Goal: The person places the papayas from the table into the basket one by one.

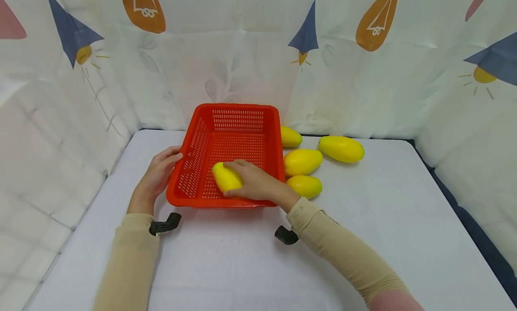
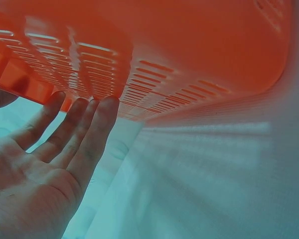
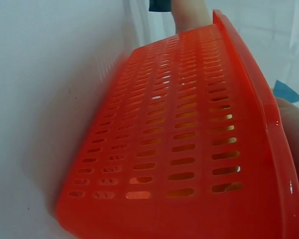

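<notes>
In the head view an orange-red plastic basket [image 1: 278, 136] with slotted walls stands on the white table. My right hand [image 1: 256, 181] reaches over its right side and grips a yellow mango [image 1: 225, 177] low inside, near the front wall. My left hand [image 1: 159, 172] is at the basket's left side, its fingertips on the rim. The left wrist view shows that hand [image 2: 50, 169] with fairly straight fingers touching the slotted wall. In the right wrist view the basket wall [image 3: 164, 134] hides most of the right hand, and yellow shows through the slots.
Several more yellow mangoes lie right of the basket: one behind its rim [image 1: 291, 137], two close beside it [image 1: 303, 162] [image 1: 304, 186], and one farther right [image 1: 341, 149]. A patterned white curtain [image 1: 250, 68] surrounds the white tabletop [image 1: 404, 221].
</notes>
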`<state>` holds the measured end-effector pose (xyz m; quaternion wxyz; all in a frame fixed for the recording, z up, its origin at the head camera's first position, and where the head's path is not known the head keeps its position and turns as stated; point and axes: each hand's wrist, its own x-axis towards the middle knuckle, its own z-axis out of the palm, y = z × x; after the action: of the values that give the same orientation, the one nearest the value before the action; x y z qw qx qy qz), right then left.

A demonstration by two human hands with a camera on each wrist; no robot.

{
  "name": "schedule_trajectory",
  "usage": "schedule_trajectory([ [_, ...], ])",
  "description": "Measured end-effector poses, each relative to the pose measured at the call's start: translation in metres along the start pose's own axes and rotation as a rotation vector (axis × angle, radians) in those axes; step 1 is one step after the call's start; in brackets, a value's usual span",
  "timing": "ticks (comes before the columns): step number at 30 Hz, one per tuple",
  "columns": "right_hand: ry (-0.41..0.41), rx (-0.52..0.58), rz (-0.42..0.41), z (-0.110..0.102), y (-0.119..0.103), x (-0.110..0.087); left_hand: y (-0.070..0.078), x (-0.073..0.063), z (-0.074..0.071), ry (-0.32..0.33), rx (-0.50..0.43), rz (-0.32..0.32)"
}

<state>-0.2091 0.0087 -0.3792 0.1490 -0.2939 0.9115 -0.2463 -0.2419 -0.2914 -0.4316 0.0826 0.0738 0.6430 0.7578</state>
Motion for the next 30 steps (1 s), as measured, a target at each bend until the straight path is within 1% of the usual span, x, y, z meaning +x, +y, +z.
schedule_trajectory([
  [10, -0.015, 0.006, 0.009, 0.0046, -0.0018, 0.0013, -0.0002, -0.0004, -0.0001, 0.007, 0.021, -0.008],
  [16, -0.047, -0.012, 0.024, 0.0045, -0.0019, 0.0028, -0.0001, -0.0006, 0.0001, 0.008, 0.021, -0.016],
  [22, -0.08, -0.014, 0.038, 0.0035, -0.0006, 0.0053, 0.0004, -0.0004, 0.0006, -0.007, 0.007, -0.002],
  [30, -0.076, -0.011, 0.029, 0.0014, 0.0004, 0.0059, 0.0004, -0.0007, -0.0001, -0.012, 0.004, 0.009],
])
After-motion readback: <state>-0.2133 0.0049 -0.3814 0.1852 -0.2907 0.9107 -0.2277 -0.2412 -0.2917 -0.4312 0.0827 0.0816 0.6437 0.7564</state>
